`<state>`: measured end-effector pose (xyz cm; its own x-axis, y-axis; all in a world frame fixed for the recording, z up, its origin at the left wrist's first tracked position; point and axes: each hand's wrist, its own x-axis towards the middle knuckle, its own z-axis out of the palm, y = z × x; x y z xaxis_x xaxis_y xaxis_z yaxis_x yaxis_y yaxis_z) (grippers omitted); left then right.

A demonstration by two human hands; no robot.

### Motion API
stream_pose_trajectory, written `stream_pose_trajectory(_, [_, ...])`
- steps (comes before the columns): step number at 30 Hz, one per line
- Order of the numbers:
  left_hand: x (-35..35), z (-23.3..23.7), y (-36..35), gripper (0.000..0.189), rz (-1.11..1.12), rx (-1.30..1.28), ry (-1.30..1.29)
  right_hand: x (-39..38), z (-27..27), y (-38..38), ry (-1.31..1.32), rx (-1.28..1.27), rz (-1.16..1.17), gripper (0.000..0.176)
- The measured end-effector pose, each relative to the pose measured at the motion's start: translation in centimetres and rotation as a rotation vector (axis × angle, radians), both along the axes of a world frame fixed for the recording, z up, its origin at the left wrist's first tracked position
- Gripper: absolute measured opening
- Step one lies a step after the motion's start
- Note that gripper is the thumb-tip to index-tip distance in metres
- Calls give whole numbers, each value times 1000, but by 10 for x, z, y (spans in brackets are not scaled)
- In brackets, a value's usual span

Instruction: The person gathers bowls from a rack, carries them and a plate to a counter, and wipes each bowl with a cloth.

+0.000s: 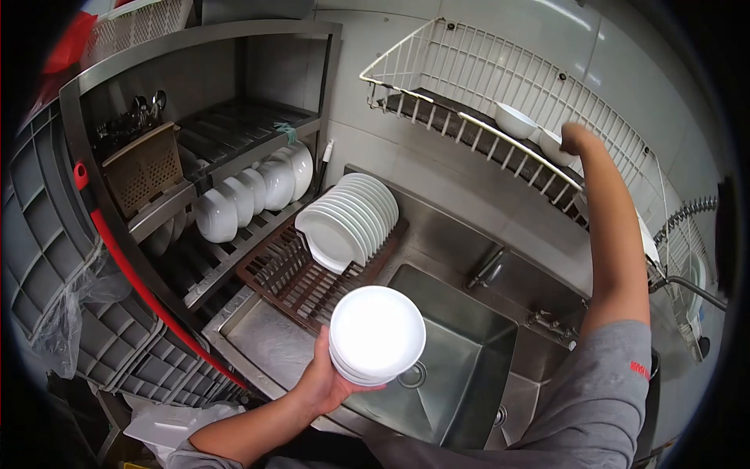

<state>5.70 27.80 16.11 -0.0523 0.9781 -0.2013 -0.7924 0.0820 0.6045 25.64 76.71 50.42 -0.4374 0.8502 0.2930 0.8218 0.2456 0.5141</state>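
Left hand [330, 384] is curled around the lower side of a stack [377, 332] of white bowls, thumb up along the side and fingers underneath. The stack is held facing up, over the near left part of the sink [461, 383]. Right hand [579, 139] is raised well above and to the right of the stack, at the rim of a bowl [556, 146] on the wall rack [484, 144]. Finger closure there is partly hidden; whether the bowl is gripped cannot be told. A second bowl [516, 121] sits on the same rack, just left of the first.

Beyond the stack and slightly left, a brown rack [319, 297] bears a row of white plates [332, 238] standing on edge. Farther left of the held stack, a row of shelf bowls [254, 191], tilted on their sides, occupies the metal shelf [205, 285]. Above them and farther left, a basket [144, 170] stands by upright spoons [158, 100].
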Motion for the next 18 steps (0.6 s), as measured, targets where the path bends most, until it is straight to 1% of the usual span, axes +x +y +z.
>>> stream_pose_trajectory(1, [-1,0,1,75,-7,2,9,0,-5,-2,-35,-101,-54,34])
stream_pose_trajectory(2, [-3,0,1,74,-12,0,15,-7,-10,-2,-4,-131,-119,44])
stream_pose_trajectory(5, [-8,-3,2,74,-14,-12,-2,-5,-14,7,-11,-155,-105,42])
stream_pose_trajectory(7, [-13,-7,3,73,-6,-13,-12,-4,-11,10,-87,-62,-35,37])
stream_pose_trajectory(8, [-15,-9,2,73,-1,-21,-17,-4,-9,13,-95,-63,-35,37])
stream_pose_trajectory(10, [-20,-19,3,76,11,-24,-2,-3,1,6,13,83,56,29])
stream_pose_trajectory(11, [-22,-23,3,78,25,-27,17,-6,4,6,9,79,55,29])
stream_pose_trajectory(13, [-27,-18,2,75,30,-20,5,-17,16,15,207,178,255,23])
stream_pose_trajectory(14, [-29,-17,1,71,37,-13,-5,-24,21,21,209,152,381,18])
stream_pose_trajectory(16, [-32,-20,2,71,50,-17,-9,-45,20,12,254,104,516,16])
stream_pose_trajectory(17, [-33,-22,2,71,62,-16,-6,-53,18,9,249,95,522,16])
stream_pose_trajectory(18, [-34,-23,2,71,71,-23,-11,-61,14,12,147,76,523,15])
